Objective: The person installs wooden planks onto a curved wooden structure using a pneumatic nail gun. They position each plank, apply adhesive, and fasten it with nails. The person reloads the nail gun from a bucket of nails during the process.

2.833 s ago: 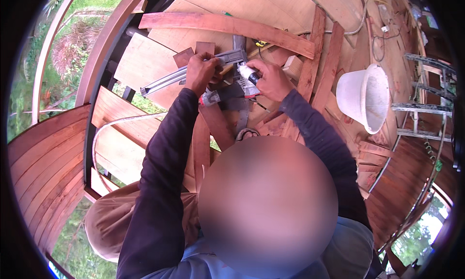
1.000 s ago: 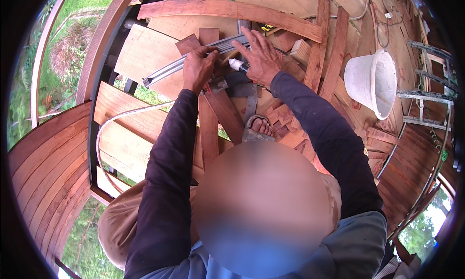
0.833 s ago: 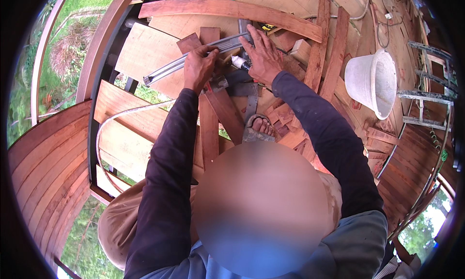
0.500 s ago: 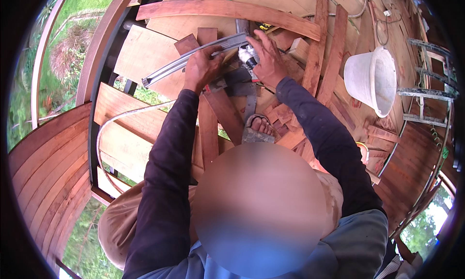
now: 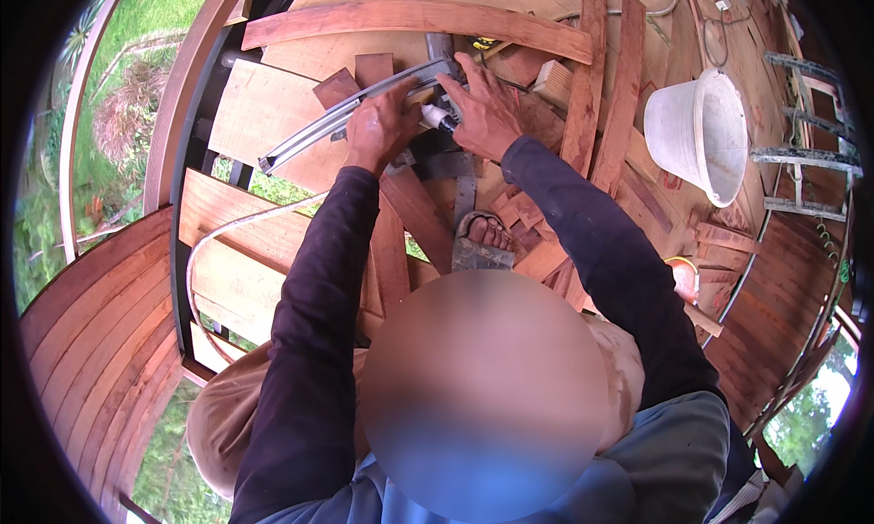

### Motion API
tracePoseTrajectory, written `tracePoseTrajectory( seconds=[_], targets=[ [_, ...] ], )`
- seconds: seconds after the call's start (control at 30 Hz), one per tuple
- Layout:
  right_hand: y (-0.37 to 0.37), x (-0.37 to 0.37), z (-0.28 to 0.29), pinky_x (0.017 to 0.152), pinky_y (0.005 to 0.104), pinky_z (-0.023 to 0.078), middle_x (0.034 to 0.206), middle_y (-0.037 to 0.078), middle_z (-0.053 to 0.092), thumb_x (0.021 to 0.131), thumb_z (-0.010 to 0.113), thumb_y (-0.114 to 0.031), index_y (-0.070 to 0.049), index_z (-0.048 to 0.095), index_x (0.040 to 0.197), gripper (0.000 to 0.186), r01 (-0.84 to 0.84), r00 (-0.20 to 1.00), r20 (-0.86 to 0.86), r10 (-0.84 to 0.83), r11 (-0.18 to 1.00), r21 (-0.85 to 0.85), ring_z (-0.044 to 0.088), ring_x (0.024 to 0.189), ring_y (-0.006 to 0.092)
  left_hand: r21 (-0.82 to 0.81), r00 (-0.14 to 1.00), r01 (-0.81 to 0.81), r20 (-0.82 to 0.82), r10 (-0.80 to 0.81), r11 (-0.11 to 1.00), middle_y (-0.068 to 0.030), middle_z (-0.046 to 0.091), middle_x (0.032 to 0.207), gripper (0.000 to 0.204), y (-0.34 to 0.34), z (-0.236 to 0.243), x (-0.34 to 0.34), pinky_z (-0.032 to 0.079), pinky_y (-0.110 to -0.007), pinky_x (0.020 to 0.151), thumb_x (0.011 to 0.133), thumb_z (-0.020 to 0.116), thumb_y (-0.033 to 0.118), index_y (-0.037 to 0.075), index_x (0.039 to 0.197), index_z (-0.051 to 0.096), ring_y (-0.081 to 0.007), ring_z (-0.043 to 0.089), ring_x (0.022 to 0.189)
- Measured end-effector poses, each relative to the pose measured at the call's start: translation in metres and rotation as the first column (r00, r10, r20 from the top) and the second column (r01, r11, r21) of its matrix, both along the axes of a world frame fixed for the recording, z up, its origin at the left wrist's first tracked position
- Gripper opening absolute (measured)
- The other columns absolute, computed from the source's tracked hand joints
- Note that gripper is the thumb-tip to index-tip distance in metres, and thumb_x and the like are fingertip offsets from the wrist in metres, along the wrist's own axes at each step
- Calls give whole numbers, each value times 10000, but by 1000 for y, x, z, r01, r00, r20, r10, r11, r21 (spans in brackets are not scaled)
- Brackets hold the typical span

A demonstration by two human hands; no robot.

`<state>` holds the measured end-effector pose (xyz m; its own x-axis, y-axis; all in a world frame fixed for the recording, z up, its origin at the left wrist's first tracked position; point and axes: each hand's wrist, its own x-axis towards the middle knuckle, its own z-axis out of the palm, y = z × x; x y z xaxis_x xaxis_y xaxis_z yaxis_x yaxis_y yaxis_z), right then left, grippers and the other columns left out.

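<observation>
A long, narrow grey metal rail (image 5: pixel 314 128), which looks like a nail gun's magazine, slants up to the right in front of me. My left hand (image 5: pixel 378 128) is closed around it near its middle, fingers wrapped over the top. At its upper right end, my right hand (image 5: pixel 482 110) has its fingers stretched out and apart, the tips touching or very near the metal. A black and white cylindrical part (image 5: pixel 439 117) shows between my hands, close to the right palm. What lies under the palms is hidden.
Reddish boards (image 5: pixel 414 16) and offcuts lie around the plywood floor. A whitish bucket (image 5: pixel 696 137) lies tipped at the right, near a metal ladder (image 5: pixel 806 155). At the left a pale hose (image 5: pixel 193 260) curves over gaps between panels. My sandalled foot (image 5: pixel 485 233) is just below my hands.
Both hands and the rail have shifted slightly left in the picture. The right hand has moved a little closer to the left, and less of the black and white part shows.
</observation>
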<state>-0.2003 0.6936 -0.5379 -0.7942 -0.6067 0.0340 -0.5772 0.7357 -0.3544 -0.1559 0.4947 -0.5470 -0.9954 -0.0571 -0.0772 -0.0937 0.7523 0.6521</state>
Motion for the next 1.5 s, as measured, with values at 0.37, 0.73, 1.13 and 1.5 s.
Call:
tracePoseTrajectory(
  seconds=[0.37, 0.73, 1.13, 1.5],
  targets=[
    [3, -3, -9, 1078, 521, 412, 1529, 211, 330, 701, 722, -135, -156, 496, 1479, 810, 18, 999, 27, -19, 1000, 23, 454, 1285, 459, -27, 995, -27, 90, 30, 999, -198, 746, 944, 448, 1, 9, 0, 564, -468, 803, 879, 690, 327, 170, 1299, 684, -380, 725, 898],
    [3, -3, -13, 1113, 498, 394, 1531, 248, 329, 784, 691, -127, -101, 487, 1484, 730, -11, 995, 103, 20, 996, -92, 435, 1320, 478, -83, 1000, 15, 13, -14, 996, -211, 739, 925, 452, 5, -6, 3, 567, -495, 759, 876, 680, 356, 184, 1293, 675, -390, 727, 853],
    [2, -2, -18, 1103, 499, 410, 1532, 240, 347, 771, 692, -115, -121, 474, 1492, 753, 20, 995, 99, -11, 996, -88, 453, 1318, 475, -127, 998, 29, 54, -23, 992, -223, 733, 938, 492, 7, -6, -1, 557, -489, 781, 880, 677, 344, 190, 1347, 659, -395, 717, 890],
    [112, -29, 54, 1164, 426, 374, 1480, 171, 488, 723, 622, -22, -85, 560, 1393, 676, 314, 923, -106, -369, 884, -347, 472, 1363, 376, 96, 992, 41, 112, -51, 995, -222, 724, 889, 585, 9, -4, -8, 543, -463, 743, 908, 698, 412, 72, 1375, 606, -373, 717, 833]
  ],
)
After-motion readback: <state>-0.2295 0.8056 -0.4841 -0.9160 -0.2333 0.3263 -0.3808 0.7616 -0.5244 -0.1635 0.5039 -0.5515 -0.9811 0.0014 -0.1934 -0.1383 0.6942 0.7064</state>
